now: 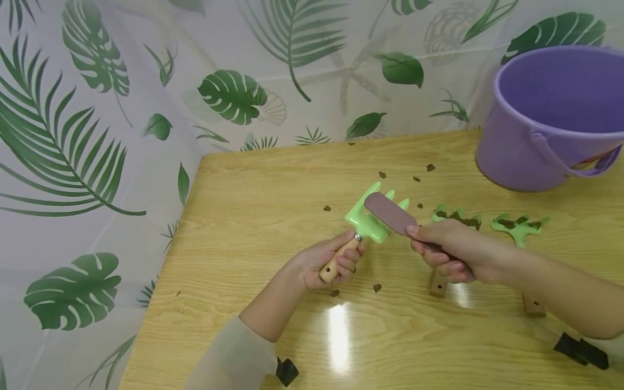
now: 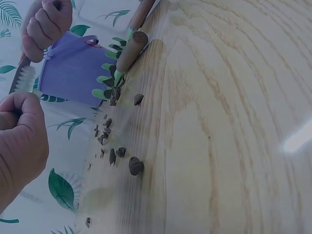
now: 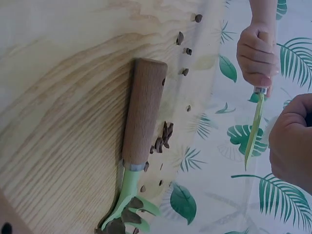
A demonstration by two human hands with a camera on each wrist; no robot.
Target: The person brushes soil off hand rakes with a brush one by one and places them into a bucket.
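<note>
My left hand (image 1: 336, 260) grips the wooden handle of a light green hand rake (image 1: 363, 225), its tines tilted up and away above the table. A brush (image 1: 390, 212) with a flat brown back is in my right hand (image 1: 458, 252), thumb along its handle. Its head lies over the rake's tines; pale bristles of the brush (image 2: 24, 78) show in the left wrist view. Whether bristles touch the tines is hidden. In the right wrist view the held rake (image 3: 253, 131) appears edge-on, below the left hand (image 3: 257, 56).
Two more green rakes, a nearer one (image 1: 455, 216) and one farther right (image 1: 521, 227), lie on the wooden table (image 1: 253, 216) with brown dirt on their tines. Dirt crumbs (image 2: 136, 166) are scattered about. A purple bucket (image 1: 517, 146) stands back right, before a leaf-patterned sheet (image 1: 161, 32).
</note>
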